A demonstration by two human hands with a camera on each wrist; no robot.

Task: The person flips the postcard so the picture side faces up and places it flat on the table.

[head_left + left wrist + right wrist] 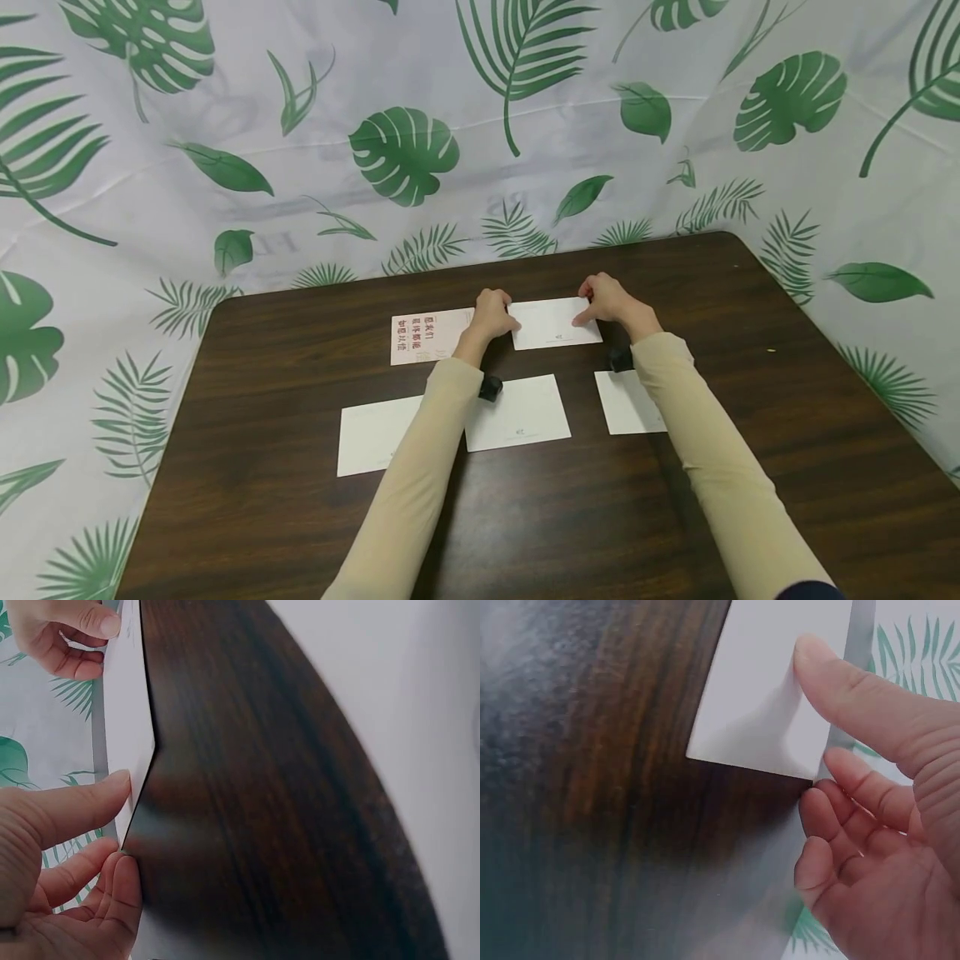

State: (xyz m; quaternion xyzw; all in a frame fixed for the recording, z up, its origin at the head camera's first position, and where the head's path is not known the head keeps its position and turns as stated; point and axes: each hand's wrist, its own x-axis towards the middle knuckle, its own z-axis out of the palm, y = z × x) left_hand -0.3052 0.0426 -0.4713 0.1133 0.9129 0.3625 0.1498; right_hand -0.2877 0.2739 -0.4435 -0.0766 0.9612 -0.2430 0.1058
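A white card [557, 323] with a small blue mark lies in the back row of the dark wooden table, a hand at each end. My left hand [492, 313] pinches its left end; in the left wrist view the thumb [94, 801] is on the face and the fingertips are at the corner. At the right end, my right hand [609, 300] has its thumb [832, 675] on the card's face and the other fingers curled at the far corner. Left of it, partly behind my left wrist, is a card with red writing [411, 340].
Nearer the front lie three more white cards: a left one [375, 433] partly under my left forearm, a middle one [525, 417], and a right one [628, 404] partly covered by my right sleeve. A leaf-patterned cloth [315, 192] hangs behind the table [262, 500].
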